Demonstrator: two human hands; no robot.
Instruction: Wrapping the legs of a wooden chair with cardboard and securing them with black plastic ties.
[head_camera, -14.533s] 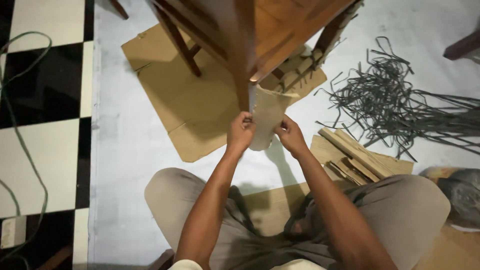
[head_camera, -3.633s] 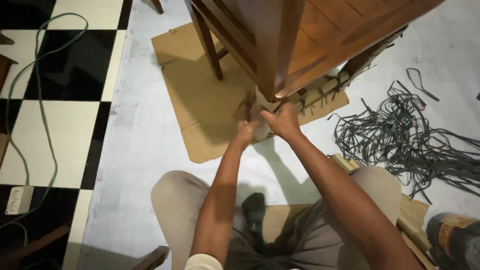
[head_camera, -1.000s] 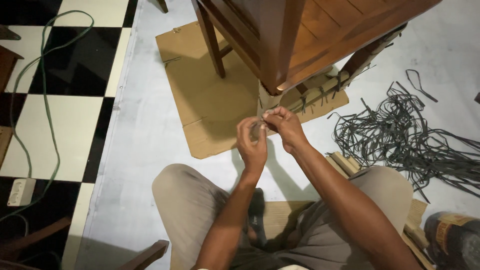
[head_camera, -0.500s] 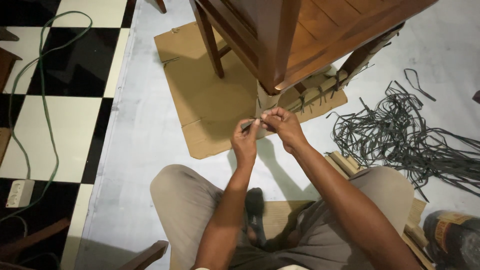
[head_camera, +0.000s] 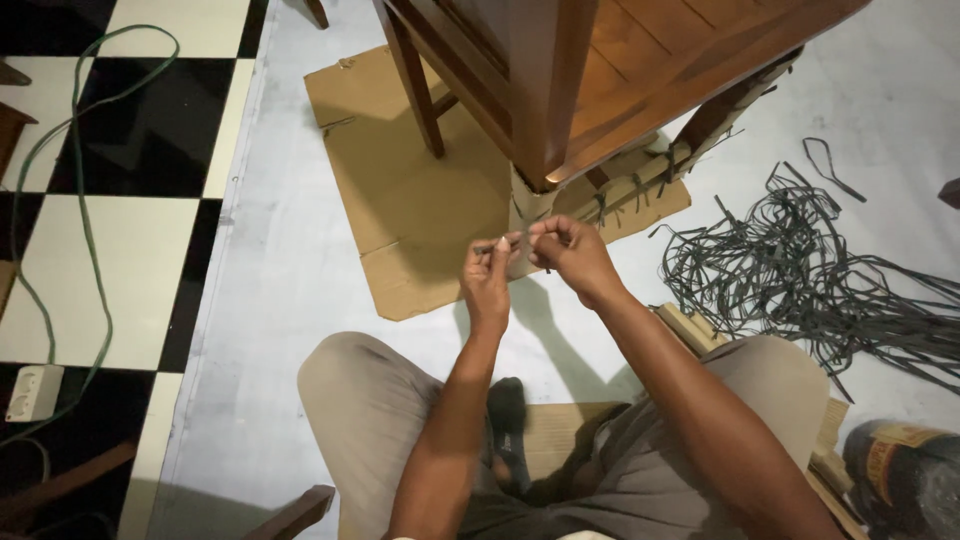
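A dark wooden chair (head_camera: 560, 70) stands on a flat cardboard sheet (head_camera: 400, 190) in front of me. Its near leg is wrapped in a cardboard piece (head_camera: 528, 205) bound with dark strap. My left hand (head_camera: 487, 275) and my right hand (head_camera: 572, 255) are raised close together just in front of that wrapped leg. Each pinches an end of a thin dark plastic strap (head_camera: 512, 240) stretched between the fingertips. I sit on the floor with my knees spread.
A tangled pile of dark straps (head_camera: 810, 270) lies on the pale floor at the right. Cardboard strips (head_camera: 690, 325) lie by my right knee, with a dark roll (head_camera: 900, 475) at the lower right. A green cable (head_camera: 60, 150) and a white socket (head_camera: 32, 392) are on the checkered tiles at the left.
My hands came off the wrapped leg, where they pressed the cardboard a few seconds ago. They now hold a strap taut between them, and have hardly shifted over the last second.
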